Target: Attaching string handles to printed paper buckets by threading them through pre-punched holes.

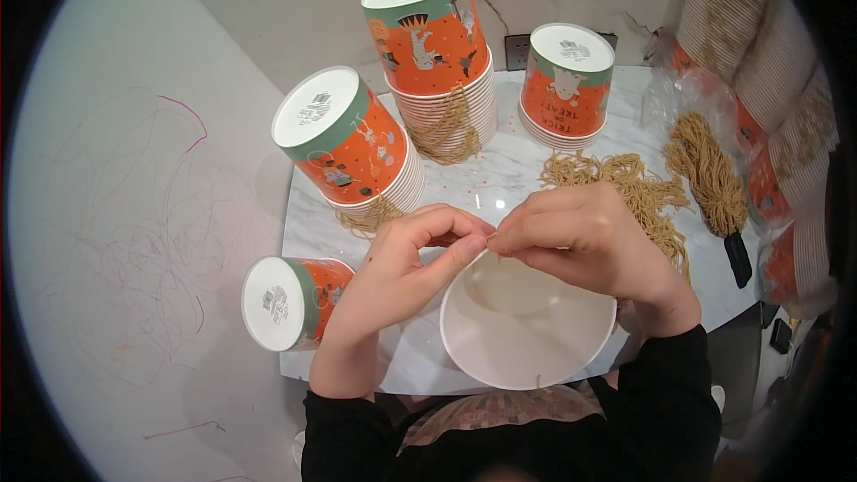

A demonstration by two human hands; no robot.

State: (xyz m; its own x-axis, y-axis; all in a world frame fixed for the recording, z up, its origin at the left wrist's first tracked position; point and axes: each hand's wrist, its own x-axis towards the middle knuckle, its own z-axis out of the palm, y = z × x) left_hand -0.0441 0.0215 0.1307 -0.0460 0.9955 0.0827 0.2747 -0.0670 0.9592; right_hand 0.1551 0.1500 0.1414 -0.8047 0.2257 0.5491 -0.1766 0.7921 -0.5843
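Note:
A white-lined paper bucket [527,339] stands mouth up in front of me, close to the near table edge. Over its far rim my left hand [406,263] and my right hand [580,236] meet, thumbs and fingertips pinched together. Between them shows a bit of thin tan cord [490,236], mostly covered by the fingers. Another short cord end [538,381] sticks out at the bucket's near rim. Just beyond my right hand, a loose heap of tan cords [632,183] lies spread on the table.
Upside-down stacks of orange-and-green printed buckets stand left [353,147], at the back [428,45] and back right [569,89]. One bucket [277,303] lies sideways at the left edge. A tied cord bundle [708,170] and bagged bucket stacks [786,107] are on the right.

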